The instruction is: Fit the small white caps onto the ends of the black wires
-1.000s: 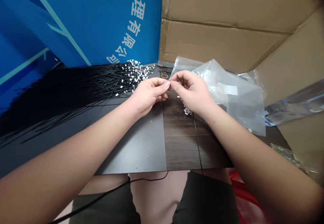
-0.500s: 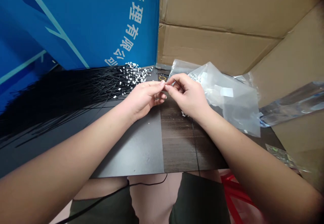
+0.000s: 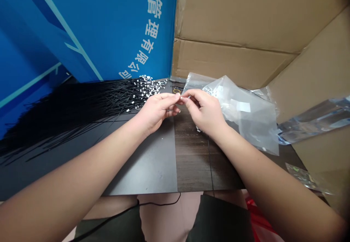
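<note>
My left hand [image 3: 161,108] is closed in a pinch, thumb against forefinger, above the middle of the table. Its fingertips meet those of my right hand [image 3: 203,108], which also pinches. Something tiny and pale shows where the tips come together, too small to name. Beyond my left hand lies a thick bundle of black cables [image 3: 90,98], with small white connectors [image 3: 149,87] clustered at its right end. A few more white connectors [image 3: 198,129] lie partly hidden below my right hand.
Clear plastic bags [image 3: 246,121] lie behind my right hand. A yellow ring [image 3: 176,91] is beyond my fingertips. A cardboard wall [image 3: 235,61] and a blue printed panel [image 3: 109,26] stand at the back. A small plastic packet [image 3: 303,176] rests at the right edge.
The whole view has shifted slightly, so the scene sits lower. My hands stay pinched together; the pale speck between their fingertips shows a little more clearly.
</note>
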Motion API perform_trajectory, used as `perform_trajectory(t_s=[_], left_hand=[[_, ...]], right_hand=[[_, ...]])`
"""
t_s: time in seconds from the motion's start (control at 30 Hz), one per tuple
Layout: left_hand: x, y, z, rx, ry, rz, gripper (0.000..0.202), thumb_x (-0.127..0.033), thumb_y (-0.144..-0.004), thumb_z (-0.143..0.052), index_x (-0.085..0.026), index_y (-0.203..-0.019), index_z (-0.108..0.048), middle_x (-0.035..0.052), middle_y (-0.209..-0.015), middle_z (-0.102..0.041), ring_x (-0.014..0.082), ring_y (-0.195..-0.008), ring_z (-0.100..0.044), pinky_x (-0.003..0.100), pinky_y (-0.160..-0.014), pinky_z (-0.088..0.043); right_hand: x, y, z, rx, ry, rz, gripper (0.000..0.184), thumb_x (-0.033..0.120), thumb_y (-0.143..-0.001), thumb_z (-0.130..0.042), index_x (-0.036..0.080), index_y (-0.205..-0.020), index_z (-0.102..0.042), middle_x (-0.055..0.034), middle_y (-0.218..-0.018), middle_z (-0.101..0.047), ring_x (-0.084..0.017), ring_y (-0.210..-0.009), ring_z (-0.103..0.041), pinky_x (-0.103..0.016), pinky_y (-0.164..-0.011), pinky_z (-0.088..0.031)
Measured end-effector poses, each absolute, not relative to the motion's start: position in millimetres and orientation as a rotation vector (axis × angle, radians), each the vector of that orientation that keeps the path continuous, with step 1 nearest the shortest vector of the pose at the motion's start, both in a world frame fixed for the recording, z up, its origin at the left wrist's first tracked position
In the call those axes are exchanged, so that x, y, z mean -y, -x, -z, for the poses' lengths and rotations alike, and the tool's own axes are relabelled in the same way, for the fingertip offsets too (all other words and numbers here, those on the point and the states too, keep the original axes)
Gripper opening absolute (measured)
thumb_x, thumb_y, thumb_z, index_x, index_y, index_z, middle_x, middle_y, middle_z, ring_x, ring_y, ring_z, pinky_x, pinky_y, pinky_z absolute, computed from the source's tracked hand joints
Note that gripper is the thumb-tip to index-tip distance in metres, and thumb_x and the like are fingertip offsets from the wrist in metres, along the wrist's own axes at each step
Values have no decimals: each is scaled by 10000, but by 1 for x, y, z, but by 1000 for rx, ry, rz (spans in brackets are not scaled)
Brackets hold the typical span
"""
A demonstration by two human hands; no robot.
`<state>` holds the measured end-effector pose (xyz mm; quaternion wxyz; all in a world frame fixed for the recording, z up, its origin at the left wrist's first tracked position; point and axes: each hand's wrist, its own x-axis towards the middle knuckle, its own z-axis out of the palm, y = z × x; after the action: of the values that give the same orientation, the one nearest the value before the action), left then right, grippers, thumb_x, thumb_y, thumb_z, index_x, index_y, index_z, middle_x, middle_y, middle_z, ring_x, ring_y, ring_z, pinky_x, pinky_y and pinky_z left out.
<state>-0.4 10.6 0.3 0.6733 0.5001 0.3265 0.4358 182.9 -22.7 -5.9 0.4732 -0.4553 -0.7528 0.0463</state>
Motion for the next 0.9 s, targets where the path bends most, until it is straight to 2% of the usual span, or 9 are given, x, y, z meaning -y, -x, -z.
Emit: perform_trajectory(t_s=[0.13,0.43,0.73,0.9], left_hand=[[-14,2,2,-773,-1182,-994,303,-430,-747,-926,-163,-856,-833,72,-928,-782,101,-690,-604,268,-692,-506],[-15,3,-1,-753,-1239,-1008,194,-348,-745,-899,-172,-755,-817,29,-735,-700,112,-695,-588,258,-668,-456],[-13,5,-5,-811,-1419,-1029,215,-387,-802,-840,-175,-782,-807,26,-740,-695,124,-685,-572,288,-700,-461],[-14,7,-6,-808,-1411,-1020,241,-404,-763,-879,-179,-753,-794,17,-719,-683,116,-669,-554,286,-694,-445]], right_hand=[[23,-183,5,1874,1135,-49,155,257,-1033,-595,246,-993,-744,-51,-987,-791,-209,-887,-686,-350,-819,-500],[23,-184,4,1815,1154,-75,102,264,-993,-703,242,-982,-802,-26,-891,-784,-180,-792,-661,-321,-769,-494],[21,-186,4,1870,1120,-36,121,244,-998,-667,236,-964,-783,-24,-886,-781,-181,-794,-659,-319,-778,-500],[22,-187,3,1864,1133,-84,132,260,-995,-660,240,-978,-790,-24,-873,-763,-180,-798,-640,-326,-790,-491]])
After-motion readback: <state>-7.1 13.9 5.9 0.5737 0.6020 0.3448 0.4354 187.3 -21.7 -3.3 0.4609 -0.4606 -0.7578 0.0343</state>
